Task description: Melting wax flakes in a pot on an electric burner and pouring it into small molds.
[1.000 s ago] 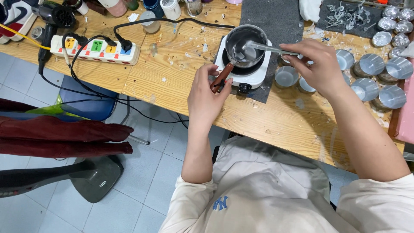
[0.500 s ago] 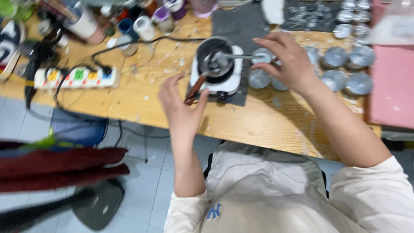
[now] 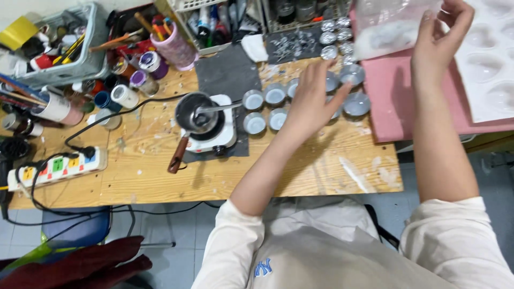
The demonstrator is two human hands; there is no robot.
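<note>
A: Fingers of the left hand (image 3: 310,101) are spread wide and flat over the round metal cups (image 3: 276,119), gripping nothing. Fingers of the right hand (image 3: 440,29) pinch narrow on the edge of a clear plastic bag (image 3: 388,24), held up above the pink mat (image 3: 407,101).

B: Location of the melting pot?

A: Small metal pot (image 3: 194,113) sits on the white hotplate (image 3: 211,138), wooden handle (image 3: 178,154) pointing toward the table edge, a metal spoon (image 3: 217,108) resting in it. Both unattended.

B: Progress, as far as visible?

A: The near cups look pale inside; filled or bare, I cannot tell. My reading: early to middle stage, as pot contents are not visibly poured and the white mould tray (image 3: 490,59) appears unfilled.

B: Change against the frame a second ago?

A: Then the left hand gripped the pot handle and the right held the spoon in the pot. Both have let go; left moved to the cups, right to the bag.
</note>
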